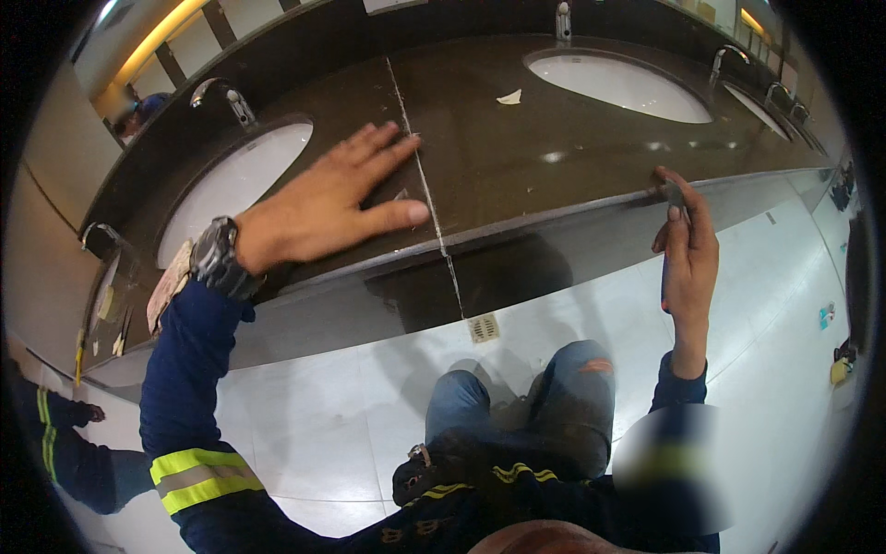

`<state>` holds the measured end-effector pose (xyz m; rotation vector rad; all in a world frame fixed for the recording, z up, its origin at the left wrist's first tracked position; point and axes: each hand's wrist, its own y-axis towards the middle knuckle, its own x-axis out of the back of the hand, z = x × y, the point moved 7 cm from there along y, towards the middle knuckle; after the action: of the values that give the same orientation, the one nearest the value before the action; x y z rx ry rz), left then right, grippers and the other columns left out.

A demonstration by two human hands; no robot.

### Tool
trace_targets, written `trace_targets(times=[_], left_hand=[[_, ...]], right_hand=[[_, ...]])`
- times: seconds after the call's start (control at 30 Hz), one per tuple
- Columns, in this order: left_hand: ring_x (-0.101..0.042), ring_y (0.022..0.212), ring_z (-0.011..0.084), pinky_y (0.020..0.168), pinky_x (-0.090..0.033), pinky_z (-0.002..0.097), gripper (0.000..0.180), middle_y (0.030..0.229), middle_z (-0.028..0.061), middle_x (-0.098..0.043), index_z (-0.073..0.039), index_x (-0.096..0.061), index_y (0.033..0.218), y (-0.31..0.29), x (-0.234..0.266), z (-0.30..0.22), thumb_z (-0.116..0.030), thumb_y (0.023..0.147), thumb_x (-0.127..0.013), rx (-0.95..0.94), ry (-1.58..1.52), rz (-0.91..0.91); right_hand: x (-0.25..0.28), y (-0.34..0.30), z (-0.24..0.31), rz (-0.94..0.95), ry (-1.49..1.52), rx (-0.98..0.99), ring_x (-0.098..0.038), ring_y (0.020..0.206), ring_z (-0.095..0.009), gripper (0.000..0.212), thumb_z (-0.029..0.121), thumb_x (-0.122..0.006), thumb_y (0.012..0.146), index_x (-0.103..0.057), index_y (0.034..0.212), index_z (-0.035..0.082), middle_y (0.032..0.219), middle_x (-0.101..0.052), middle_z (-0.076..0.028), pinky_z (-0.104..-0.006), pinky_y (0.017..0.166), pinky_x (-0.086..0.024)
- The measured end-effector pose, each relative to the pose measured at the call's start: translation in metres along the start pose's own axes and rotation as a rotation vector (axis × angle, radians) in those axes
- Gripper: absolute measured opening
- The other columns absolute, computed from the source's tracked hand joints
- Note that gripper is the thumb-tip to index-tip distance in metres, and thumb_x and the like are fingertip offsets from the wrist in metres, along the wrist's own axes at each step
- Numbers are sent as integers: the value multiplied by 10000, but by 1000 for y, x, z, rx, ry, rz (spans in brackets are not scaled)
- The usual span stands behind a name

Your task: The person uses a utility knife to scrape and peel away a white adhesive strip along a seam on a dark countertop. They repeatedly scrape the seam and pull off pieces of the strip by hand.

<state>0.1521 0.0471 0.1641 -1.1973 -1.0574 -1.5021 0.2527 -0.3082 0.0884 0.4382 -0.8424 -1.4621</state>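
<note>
A dark brown countertop (pixel 480 138) stretches across in front of me, crossed by a thin whitish seam (pixel 429 198) that carries on down its front panel. My left hand (pixel 337 198) is open, palm down with fingers spread, over the counter just left of the seam. Its fingertips reach the line; I cannot tell whether the palm touches the surface. Beyond the counter's front edge, at the right, my right hand (pixel 688 249) pinches a small flat greyish piece (pixel 675 194), perhaps a blade, between thumb and fingers. Most of that piece is hidden.
White oval sinks (pixel 623 83) (pixel 235 185) with chrome faucets (pixel 564 20) (pixel 242 109) are set in the counter. A torn white scrap (pixel 509 97) lies between them. A floor drain (pixel 483 328) sits below the seam. Another person's dark sleeve (pixel 60 434) shows at lower left.
</note>
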Motion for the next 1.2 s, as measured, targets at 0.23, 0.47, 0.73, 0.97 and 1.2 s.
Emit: trace_targets(times=[0.23, 0.47, 0.73, 0.97, 1.2], left_hand=[[-209, 1544, 423, 1251, -243, 500, 902, 1641, 288, -248, -11, -277, 1597, -23, 17, -64, -662, 1000, -463, -412, -310, 9], [-176, 1565, 380, 1268, -174, 488, 882, 1686, 224, -191, -79, -258, 1623, 14, 13, -3, -681, 1000, -426, -71, -169, -92], [-345, 1492, 427, 1206, -328, 507, 1100, 1617, 281, -314, -4, -306, 1584, -56, 23, -104, -725, 836, -667, -253, -320, 21], [-255, 1535, 412, 1237, -263, 522, 1090, 1656, 262, -238, -15, -253, 1605, -14, 2, -35, -765, 878, -564, -88, -55, 58], [-374, 1467, 437, 1201, -319, 524, 985, 1573, 259, -408, 15, -444, 1507, -41, 36, -47, -758, 902, -533, -31, -87, 61]], right_hand=[[4, -1, 0, -2, 34, 18, -522, 646, -65, 335, 157, -467, 1087, -610, 1385, 104, 1261, -701, -62, -246, 610, -475], [0, -1, -4, -6, 56, 15, -535, 653, -59, 343, 156, -471, 1086, -582, 1405, 99, 1333, -681, -69, -228, 618, -489], [6, -4, -14, -17, 19, 21, -531, 649, -62, 350, 156, -456, 1085, -589, 1406, 117, 1335, -681, -54, -228, 614, -488], [5, -3, -20, -38, -17, 31, -530, 650, -60, 347, 164, -458, 1086, -597, 1402, 124, 1333, -684, -43, -231, 611, -485], [6, -4, -18, -45, -36, 27, -519, 649, -59, 347, 163, -461, 1085, -598, 1400, 113, 1306, -695, -42, -229, 611, -473]])
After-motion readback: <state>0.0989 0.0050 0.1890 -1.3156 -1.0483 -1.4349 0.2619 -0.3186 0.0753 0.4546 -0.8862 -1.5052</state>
